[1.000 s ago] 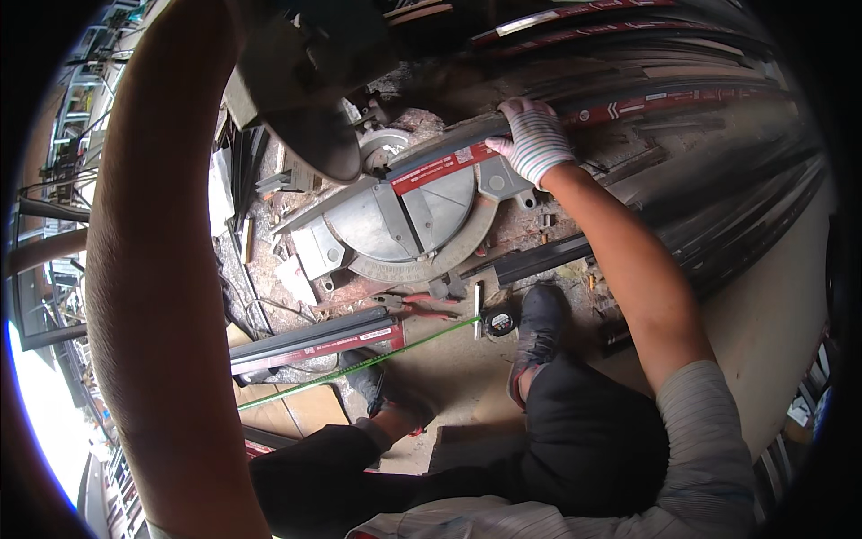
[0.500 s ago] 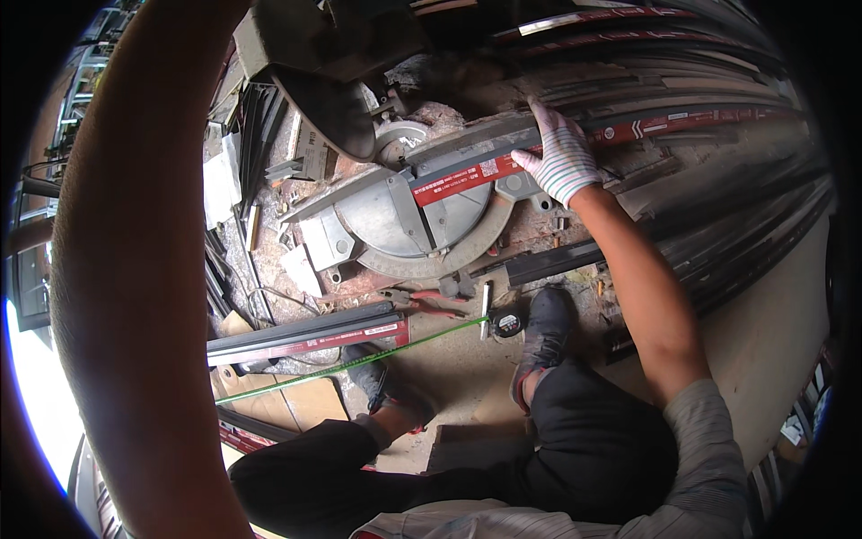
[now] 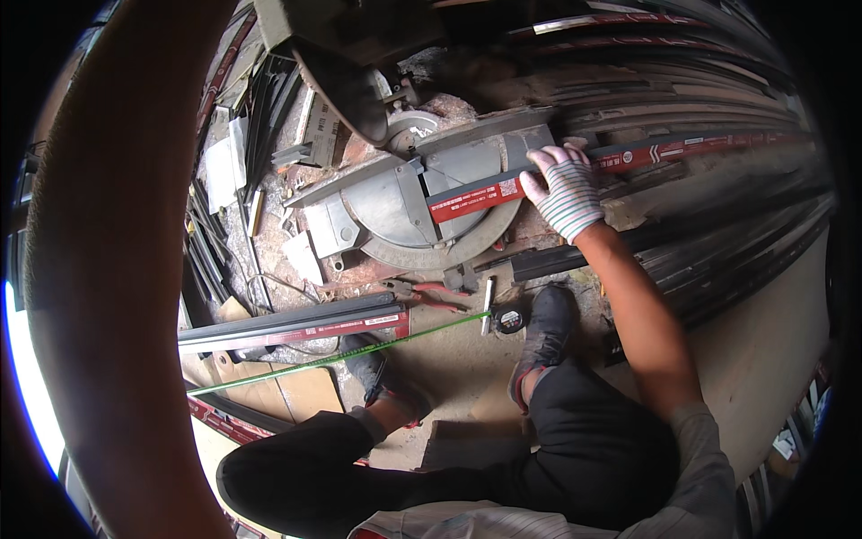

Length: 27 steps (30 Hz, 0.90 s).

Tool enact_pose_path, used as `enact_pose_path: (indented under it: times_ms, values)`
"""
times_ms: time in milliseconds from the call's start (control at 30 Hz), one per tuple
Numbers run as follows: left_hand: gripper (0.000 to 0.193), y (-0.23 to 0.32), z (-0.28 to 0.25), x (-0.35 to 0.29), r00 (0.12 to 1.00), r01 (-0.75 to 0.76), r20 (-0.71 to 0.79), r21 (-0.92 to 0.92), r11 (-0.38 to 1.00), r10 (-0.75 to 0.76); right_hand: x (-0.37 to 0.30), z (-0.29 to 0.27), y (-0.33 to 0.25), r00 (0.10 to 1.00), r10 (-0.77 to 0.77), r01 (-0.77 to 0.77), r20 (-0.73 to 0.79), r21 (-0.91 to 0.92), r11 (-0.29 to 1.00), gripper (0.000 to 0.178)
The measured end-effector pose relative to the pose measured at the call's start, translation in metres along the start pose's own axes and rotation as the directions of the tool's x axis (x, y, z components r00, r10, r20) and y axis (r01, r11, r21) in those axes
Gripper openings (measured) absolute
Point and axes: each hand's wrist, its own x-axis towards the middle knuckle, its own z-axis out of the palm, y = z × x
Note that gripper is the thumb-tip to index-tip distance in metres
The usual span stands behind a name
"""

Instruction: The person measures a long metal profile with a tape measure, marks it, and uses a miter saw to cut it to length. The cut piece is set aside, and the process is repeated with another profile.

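My right hand (image 3: pixel 567 193), in a striped knitted glove, is closed around a long dark metal profile (image 3: pixel 489 184) with a red printed film along its near face. The profile's left end lies on the round grey table of a miter saw (image 3: pixel 382 216), beside the blade slot. A gap separates it from the saw's fence (image 3: pixel 476 132). Above the table, the saw's head and blade guard (image 3: pixel 346 94) are raised. My left forearm (image 3: pixel 117 269) runs up the left side of the picture; its hand is outside the frame.
Red-handled pliers (image 3: pixel 435 295) and a tape measure (image 3: pixel 509 320) with its green blade drawn out leftward lie near my feet. More profiles are stacked at lower left (image 3: pixel 296 325) and along the right (image 3: pixel 709 242). Offcuts (image 3: pixel 211 256) litter the left.
My right hand has drawn the profile toward me, away from the fence, and its fingers are more curled over it. The view has shifted slightly.
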Motion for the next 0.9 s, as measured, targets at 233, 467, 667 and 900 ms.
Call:
enact_pose_path:
  times_ms: [233,467,667,900]
  values:
    - [0.023,0.027,-0.043,-0.104,0.907,-0.350,-0.077,0.411,0.841,0.415,0.028,0.025,-0.100,0.968,-0.248,0.236,0.047,0.179,0.955,0.032]
    - [0.028,-0.050,-0.199,-0.201,0.766,-0.463,0.243,0.851,0.249,0.595,0.041,0.032,-0.121,0.952,-0.183,0.162,0.246,0.103,0.981,0.053]
    - [0.029,-0.152,-0.240,-0.346,0.960,0.254,-0.005,0.439,0.862,-0.281,0.058,0.023,-0.174,0.908,-0.143,0.152,0.395,0.008,0.988,0.058]
    - [0.037,-0.240,-0.231,-0.377,0.818,0.451,0.128,0.460,0.764,-0.561,0.041,0.035,-0.172,0.932,-0.155,0.166,0.328,-0.008,0.986,0.052]
